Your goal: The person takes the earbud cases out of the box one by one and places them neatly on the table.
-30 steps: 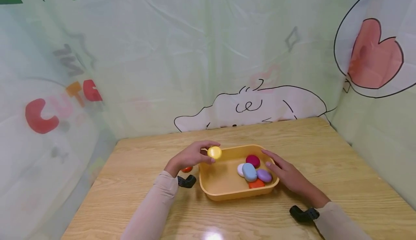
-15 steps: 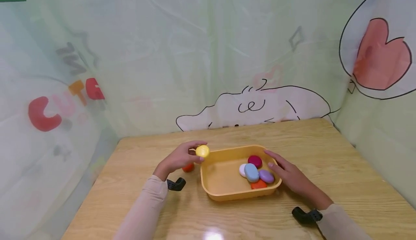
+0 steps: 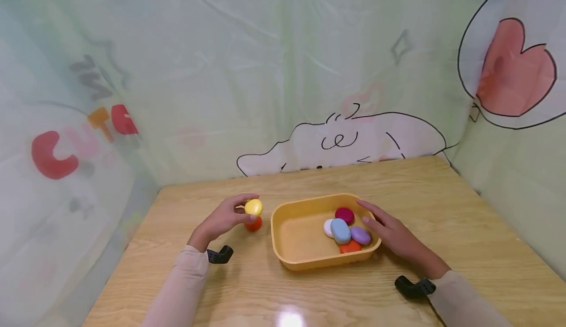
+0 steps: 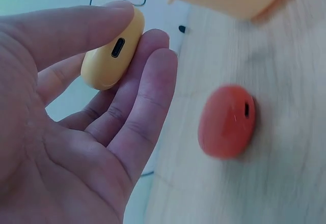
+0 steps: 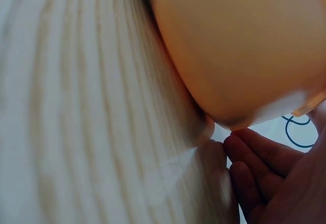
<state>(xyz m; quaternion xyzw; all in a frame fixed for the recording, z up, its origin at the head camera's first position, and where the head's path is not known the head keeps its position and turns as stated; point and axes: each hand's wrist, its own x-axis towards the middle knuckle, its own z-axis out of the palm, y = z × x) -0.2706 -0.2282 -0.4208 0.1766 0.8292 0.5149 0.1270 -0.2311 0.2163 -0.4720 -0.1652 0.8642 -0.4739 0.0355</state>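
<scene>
My left hand (image 3: 221,221) pinches a yellow earbud case (image 3: 254,207) between thumb and fingers, left of the tray. In the left wrist view a charging port shows on the yellow case (image 4: 113,48). An orange-red earbud case (image 4: 226,122) lies on the table just below that hand, with a port at one end. My right hand (image 3: 395,233) holds the right end of the yellow-orange tray (image 3: 283,264), thumb over the rim and fingers against its outside. Inside that end sit rounded cases: blue (image 3: 340,231), purple (image 3: 360,235), crimson (image 3: 345,215), white (image 3: 327,228) and orange-red (image 3: 350,247).
The wooden table (image 3: 309,297) runs back to a printed curtain (image 3: 199,71), which hangs behind and along both sides. Black wrist devices (image 3: 220,254) are worn below each hand.
My left hand has carried the yellow case leftward, from over the tray's left rim to above the orange-red case on the table. My right hand stays at the tray's right end.
</scene>
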